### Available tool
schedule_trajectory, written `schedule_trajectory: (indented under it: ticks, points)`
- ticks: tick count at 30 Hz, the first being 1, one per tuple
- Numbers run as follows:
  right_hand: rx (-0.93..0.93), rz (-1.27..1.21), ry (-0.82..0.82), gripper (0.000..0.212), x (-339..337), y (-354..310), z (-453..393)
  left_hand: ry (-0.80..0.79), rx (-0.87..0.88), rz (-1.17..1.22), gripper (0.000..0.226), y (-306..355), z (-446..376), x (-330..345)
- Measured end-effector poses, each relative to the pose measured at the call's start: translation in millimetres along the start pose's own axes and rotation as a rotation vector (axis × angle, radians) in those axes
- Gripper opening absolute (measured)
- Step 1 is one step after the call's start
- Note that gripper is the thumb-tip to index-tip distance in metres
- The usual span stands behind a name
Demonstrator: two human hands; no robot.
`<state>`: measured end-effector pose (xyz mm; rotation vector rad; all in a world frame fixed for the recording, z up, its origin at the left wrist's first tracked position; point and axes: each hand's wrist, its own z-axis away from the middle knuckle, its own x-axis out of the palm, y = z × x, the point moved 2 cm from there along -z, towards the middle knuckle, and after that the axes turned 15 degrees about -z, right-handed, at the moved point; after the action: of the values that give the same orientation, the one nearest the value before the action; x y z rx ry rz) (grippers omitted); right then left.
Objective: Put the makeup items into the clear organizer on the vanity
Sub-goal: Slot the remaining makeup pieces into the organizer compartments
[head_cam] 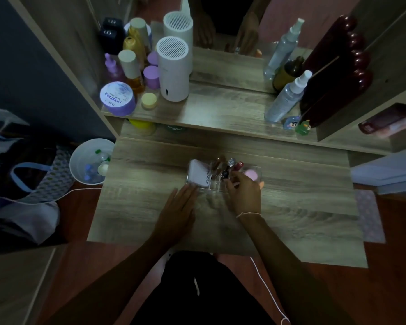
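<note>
Left hand (182, 202) flat on vanity (291, 207), fingers spread, released, touching organizer (206, 186) near-left corner. Right hand (244, 193) curled at organizer's near-right side; grasp on anything impossible to tell.

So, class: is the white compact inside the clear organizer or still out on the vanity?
Inside: the white compact stands on edge in the clear organizer's left end.

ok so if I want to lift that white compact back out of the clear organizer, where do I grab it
Probably by its raised top edge, coming from above. The white compact stands on edge in the left end of the clear organizer, so its flat faces are walled in. A pinch grip across the thin sides fits; the left hand is nearest.
</note>
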<state>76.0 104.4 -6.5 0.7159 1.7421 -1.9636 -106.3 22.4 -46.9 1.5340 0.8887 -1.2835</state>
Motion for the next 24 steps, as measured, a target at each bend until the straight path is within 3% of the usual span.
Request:
schedule_trajectory:
  ticks: [5,11,24]
  points:
    - [-0.165,0.065,-0.023,0.033,-3.8,-9.2,16.6,0.101,0.076,0.020,0.054,11.2,-30.5,-16.9]
    - [-0.369,0.173,-0.028,0.039,-4.4,-10.3,20.6,0.043,0.128,-0.133,0.066,24.5,-60.7,-23.7]
    - [-0.299,0.188,-0.181,0.037,-2.6,0.8,21.4,0.003,0.111,-0.174,0.065,25.6,-65.0,-21.9]
